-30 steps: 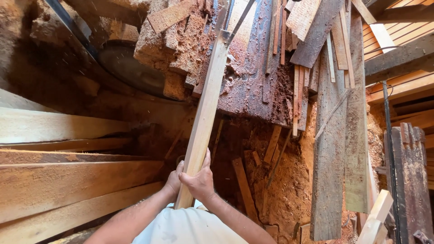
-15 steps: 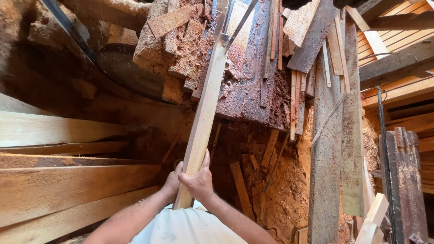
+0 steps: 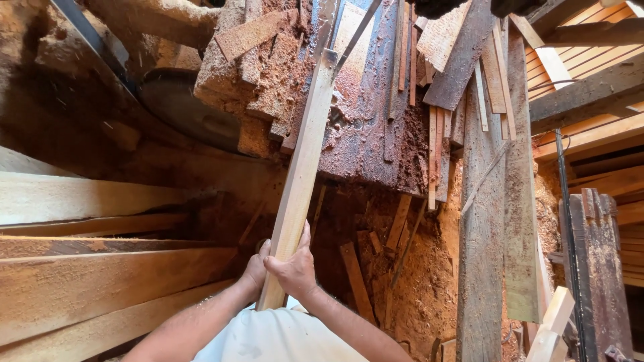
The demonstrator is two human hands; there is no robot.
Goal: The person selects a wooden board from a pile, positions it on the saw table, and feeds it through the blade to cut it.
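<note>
I hold a long pale wooden plank point(image 3: 302, 167) with both hands at its near end. My right hand point(image 3: 293, 268) wraps over the plank from the right, and my left hand point(image 3: 255, 271) grips it from the left, partly hidden behind the wood. The plank runs away from me onto a sawdust-covered metal saw table point(image 3: 365, 127), its far end close to a thin upright saw blade point(image 3: 325, 27).
Thick planks point(image 3: 100, 281) are stacked at the left. A large dark wheel point(image 3: 181, 110) sits behind the table. Offcuts and sawdust point(image 3: 402, 268) lie on the floor below. Grey boards point(image 3: 496, 201) and wooden slats stand at the right.
The plank and both hands hold about the same place; the view has shifted slightly.
</note>
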